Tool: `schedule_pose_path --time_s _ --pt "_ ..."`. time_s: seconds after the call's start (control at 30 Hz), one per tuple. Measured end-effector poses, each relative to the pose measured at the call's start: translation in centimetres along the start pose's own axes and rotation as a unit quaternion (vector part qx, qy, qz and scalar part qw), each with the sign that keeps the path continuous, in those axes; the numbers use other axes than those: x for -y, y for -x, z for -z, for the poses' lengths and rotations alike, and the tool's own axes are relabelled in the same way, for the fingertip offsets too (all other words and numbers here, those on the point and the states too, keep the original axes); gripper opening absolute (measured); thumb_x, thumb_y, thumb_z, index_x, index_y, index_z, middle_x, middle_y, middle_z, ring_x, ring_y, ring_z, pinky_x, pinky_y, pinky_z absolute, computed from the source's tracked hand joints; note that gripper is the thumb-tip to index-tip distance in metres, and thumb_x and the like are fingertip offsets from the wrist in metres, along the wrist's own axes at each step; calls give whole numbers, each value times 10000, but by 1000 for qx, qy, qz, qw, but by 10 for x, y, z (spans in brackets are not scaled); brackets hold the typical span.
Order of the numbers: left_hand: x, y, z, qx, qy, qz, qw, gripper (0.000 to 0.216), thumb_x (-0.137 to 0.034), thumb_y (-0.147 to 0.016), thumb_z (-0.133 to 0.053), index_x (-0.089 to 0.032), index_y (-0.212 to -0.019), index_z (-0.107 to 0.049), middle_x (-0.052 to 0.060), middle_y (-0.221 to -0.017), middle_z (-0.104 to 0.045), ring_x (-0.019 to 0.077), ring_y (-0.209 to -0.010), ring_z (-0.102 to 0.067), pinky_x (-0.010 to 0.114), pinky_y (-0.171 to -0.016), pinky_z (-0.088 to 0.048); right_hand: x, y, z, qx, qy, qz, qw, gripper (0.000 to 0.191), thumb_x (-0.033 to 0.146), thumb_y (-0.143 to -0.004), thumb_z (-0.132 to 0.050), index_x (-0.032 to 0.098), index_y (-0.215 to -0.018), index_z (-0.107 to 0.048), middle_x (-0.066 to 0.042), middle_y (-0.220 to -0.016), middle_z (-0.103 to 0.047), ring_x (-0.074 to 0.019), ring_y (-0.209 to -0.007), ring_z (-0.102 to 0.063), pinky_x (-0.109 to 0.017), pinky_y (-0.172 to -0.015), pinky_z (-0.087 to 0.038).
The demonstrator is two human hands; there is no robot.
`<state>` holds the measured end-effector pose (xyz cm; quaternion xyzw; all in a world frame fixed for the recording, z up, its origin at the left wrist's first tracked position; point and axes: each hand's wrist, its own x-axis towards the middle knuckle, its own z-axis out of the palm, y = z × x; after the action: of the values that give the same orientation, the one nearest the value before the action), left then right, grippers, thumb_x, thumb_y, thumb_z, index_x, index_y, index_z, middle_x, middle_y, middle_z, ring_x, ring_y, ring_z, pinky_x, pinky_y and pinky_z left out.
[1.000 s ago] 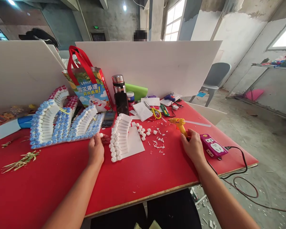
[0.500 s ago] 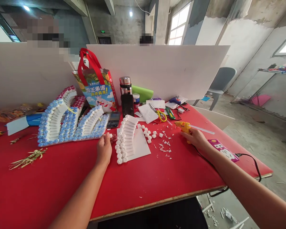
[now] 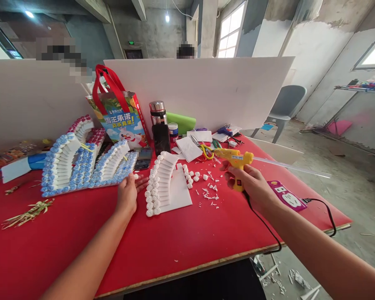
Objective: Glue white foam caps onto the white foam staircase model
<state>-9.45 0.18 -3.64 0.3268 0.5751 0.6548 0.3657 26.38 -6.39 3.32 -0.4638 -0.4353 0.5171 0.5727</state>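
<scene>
My right hand point(image 3: 246, 177) grips a yellow hot glue gun point(image 3: 233, 157) by its handle, raised off the table. A clear glue stick point(image 3: 293, 167) sticks out of its back, and its nozzle points left. My left hand point(image 3: 128, 192) has a small white rolled piece point(image 3: 136, 176) between thumb and fingers; part of it is hidden. Just right of that hand lies a white board point(image 3: 179, 191). On it a curved white ribbed strip point(image 3: 165, 179) is edged with white rosettes point(image 3: 152, 196). Loose white rolls point(image 3: 190, 180) lie beyond the board.
Blue-and-white rosette panels point(image 3: 89, 166) stand at left. Behind are a printed bag point(image 3: 120, 121), a flask point(image 3: 158, 121), a phone point(image 3: 161, 139) and yellow scissors point(image 3: 208, 152). White scraps point(image 3: 211, 193) litter the table. A black cord point(image 3: 264, 223) hangs from the glue gun past a purple box point(image 3: 287, 196).
My right hand has lifted the glue gun from the table and brought it left and nearer. My left hand stays beside the board, fingers a little more extended. The view has shifted slightly.
</scene>
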Motion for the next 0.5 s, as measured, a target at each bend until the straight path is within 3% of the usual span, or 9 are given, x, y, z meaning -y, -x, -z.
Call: schedule_pose_path --time_s 0.1,0.2,0.33,0.5 --pt "-27 -9 -11 -49 7 -80 996 331 -483 -855 -647 -158 -819 -600 36 -797 -667 111 -589 -604 228 -529 -460 13 -3 -33 59 -61 -19 996 276 413 -824 -733 182 -970 -694 -63 -905 -674 -136 -695 -533 -264 -575 -442" --pt "-52 -6 -31 2 58 -143 988 332 -479 -818 -708 -155 -835 -638 8 -736 -620 87 -575 -538 203 -504 -403 6 -17 -56 140 -54 -10 989 280 448 -876 -678 168 -871 -683 -32 -751 -632 -126 -610 -537 -270 -561 -430" --pt "-58 20 -53 115 87 -129 981 258 -386 -797 -771 -168 -900 -680 -11 -715 -604 76 -598 -529 194 -544 -419 -26 -38 -69 207 -44 20 977 340 482 -912 -633 158 -826 -681 -56 -812 -661 -157 -677 -612 -299 -633 -475" --pt "-40 45 -50 212 124 -45 968 273 -308 -778 -811 -176 -1002 -728 33 -884 -689 88 -730 -615 196 -655 -488 -54 -40 -64 203 -65 13 977 326 463 -938 -608 165 -843 -698 -53 -820 -658 -162 -704 -597 -302 -638 -469"
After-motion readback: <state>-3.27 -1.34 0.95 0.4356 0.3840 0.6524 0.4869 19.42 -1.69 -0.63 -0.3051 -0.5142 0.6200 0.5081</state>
